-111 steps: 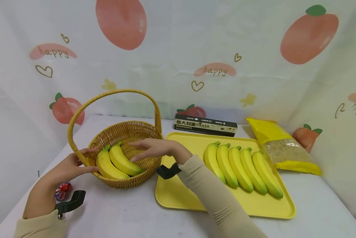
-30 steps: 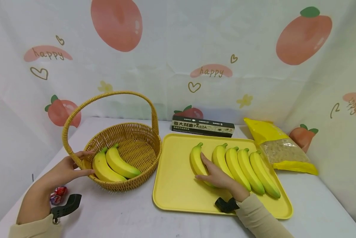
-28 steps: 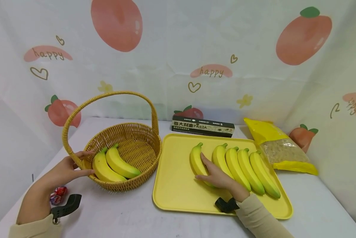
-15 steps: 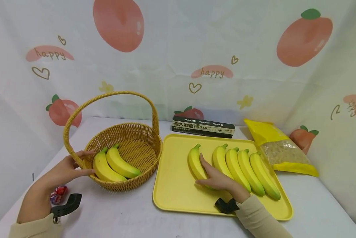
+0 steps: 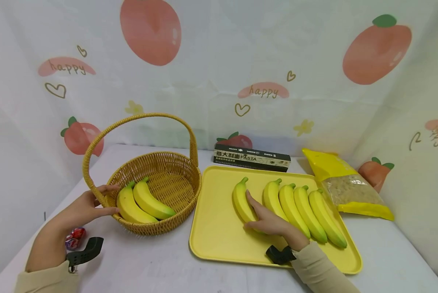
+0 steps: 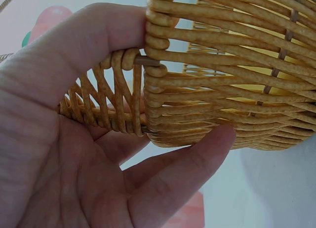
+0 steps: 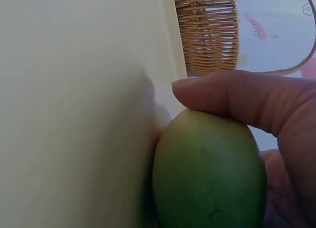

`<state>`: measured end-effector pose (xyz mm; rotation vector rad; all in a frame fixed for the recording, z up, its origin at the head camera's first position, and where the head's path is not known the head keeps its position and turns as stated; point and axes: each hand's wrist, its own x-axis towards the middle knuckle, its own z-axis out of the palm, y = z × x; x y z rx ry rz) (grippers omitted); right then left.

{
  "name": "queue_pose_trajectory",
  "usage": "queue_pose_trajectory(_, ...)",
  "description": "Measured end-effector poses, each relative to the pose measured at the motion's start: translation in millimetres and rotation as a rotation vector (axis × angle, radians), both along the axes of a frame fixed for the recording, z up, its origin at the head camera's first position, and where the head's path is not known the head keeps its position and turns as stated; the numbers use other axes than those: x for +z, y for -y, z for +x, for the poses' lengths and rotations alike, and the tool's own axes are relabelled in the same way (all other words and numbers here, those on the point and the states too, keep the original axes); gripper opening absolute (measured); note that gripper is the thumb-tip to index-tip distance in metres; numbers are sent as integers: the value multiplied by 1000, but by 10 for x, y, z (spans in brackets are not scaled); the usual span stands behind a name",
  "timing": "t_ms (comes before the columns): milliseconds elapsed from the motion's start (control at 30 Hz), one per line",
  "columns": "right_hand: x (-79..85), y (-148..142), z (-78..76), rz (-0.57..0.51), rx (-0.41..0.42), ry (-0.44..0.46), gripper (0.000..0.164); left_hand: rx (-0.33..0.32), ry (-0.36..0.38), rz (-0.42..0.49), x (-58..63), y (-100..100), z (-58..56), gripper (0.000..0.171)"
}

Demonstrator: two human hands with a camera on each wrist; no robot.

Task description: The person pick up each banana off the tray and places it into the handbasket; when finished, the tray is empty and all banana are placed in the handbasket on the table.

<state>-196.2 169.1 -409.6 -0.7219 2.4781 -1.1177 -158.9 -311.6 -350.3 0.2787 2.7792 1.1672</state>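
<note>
My left hand (image 5: 88,207) holds the left side of the wicker basket (image 5: 182,211), fingers over the rim at the foot of its handle. In the left wrist view the thumb (image 6: 182,181) presses the woven wall from outside. Two bananas (image 5: 131,207) lie side by side in the basket. On the yellow tray (image 5: 215,240), my right hand (image 5: 268,219) grips the leftmost banana (image 5: 242,201), its green tip (image 7: 207,173) under the thumb in the right wrist view. Several more bananas (image 5: 293,211) lie in a row to its right.
A black pasta box (image 5: 251,158) lies behind the tray. At the tray's right back corner is a yellow bag (image 5: 350,185) with a clear window. Red wrapped candies (image 5: 75,238) sit beside the left wrist. A printed cloth (image 5: 211,61) hangs behind the table.
My right hand has gone from over the basket to the tray and taken hold of the leftmost banana, which now lies further left, apart from the row. The left hand stays on the basket.
</note>
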Motion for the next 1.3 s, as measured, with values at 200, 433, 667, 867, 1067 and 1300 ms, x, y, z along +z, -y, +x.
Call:
queue_pose_trajectory(200,60,26,-22,2,29,7,93,9,4,-10,7,4,-3,60)
queue_pose_trajectory(433,252,92,-71,13,71,1,90,15,26,-1,6,-23,0,62)
queue_pose_trajectory(667,506,203,-85,4,132,-14,82,12,19,0,4,-15,6,61)
queue_pose_trajectory(867,676,330,-106,-48,168,-51,77,8,11,-12,21,-2,-2,61)
queue_pose_trajectory(1067,800,438,-160,-52,274,-113,73,-2,7,4,27,-12,4,61)
queue_pose_trajectory(1300,952,685,-207,13,363,-157,74,-2,10,1,19,-13,12,61)
